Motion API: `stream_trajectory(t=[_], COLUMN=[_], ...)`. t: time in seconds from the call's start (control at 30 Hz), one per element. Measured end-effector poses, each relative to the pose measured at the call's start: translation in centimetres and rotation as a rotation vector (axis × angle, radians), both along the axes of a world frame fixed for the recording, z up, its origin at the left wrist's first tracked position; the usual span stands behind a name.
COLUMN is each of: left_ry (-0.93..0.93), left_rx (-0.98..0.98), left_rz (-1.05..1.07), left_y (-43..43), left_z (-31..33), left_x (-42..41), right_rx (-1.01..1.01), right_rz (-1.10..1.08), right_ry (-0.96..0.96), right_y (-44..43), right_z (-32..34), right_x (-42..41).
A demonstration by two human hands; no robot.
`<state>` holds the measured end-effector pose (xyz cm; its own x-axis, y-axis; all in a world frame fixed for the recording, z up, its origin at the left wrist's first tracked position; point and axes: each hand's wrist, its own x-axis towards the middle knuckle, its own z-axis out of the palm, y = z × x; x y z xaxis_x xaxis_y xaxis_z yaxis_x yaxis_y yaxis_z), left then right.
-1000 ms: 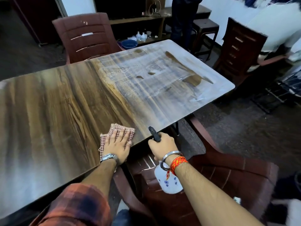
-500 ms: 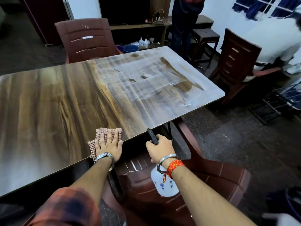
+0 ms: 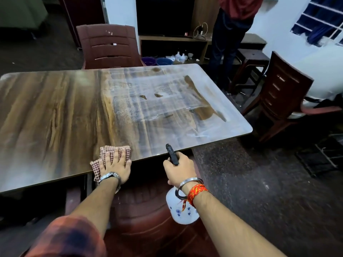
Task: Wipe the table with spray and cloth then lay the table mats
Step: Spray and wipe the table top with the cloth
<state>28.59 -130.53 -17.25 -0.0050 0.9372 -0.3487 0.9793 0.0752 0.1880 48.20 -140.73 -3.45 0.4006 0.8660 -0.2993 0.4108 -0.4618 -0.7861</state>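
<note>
The wood-grain table (image 3: 55, 112) fills the left and middle of the view; its right half is streaked white with spray. My left hand (image 3: 116, 166) lies flat, fingers spread, pressing a red-and-white checked cloth (image 3: 109, 151) onto the near edge of the table. Part of the cloth hangs over the edge. My right hand (image 3: 179, 170) grips a white spray bottle (image 3: 182, 210) with a black nozzle, held just below and in front of the table's near edge. No table mats are in view.
A maroon plastic chair (image 3: 148, 216) is under my arms. Another chair (image 3: 108, 46) stands at the far side, a third chair (image 3: 282, 97) to the right. A person (image 3: 232, 25) stands beyond the far right corner, near a low shelf (image 3: 174, 51) and a stool (image 3: 250, 60).
My left hand and the cloth have slid left along the near table edge. My right hand keeps the spray bottle in much the same place. The view has tilted up.
</note>
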Motion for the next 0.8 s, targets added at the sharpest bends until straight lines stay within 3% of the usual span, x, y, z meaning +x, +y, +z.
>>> stream_trajectory(t=[0.33,0.8], left_ry=[0.01,0.056], left_rx=[-0.055,-0.011], left_rz=[0.043,-0.017], left_y=[1.2,6.9], left_z=[0.5,0.2], left_x=[9.8,22.6], right_rx=[0.008,-0.073], right_rz=[0.066,0.083], right_ry=[-0.011,-0.09], right_y=[2.5,13.8], right_z=[-1.4,-2.9], right_x=[11.9,20.9])
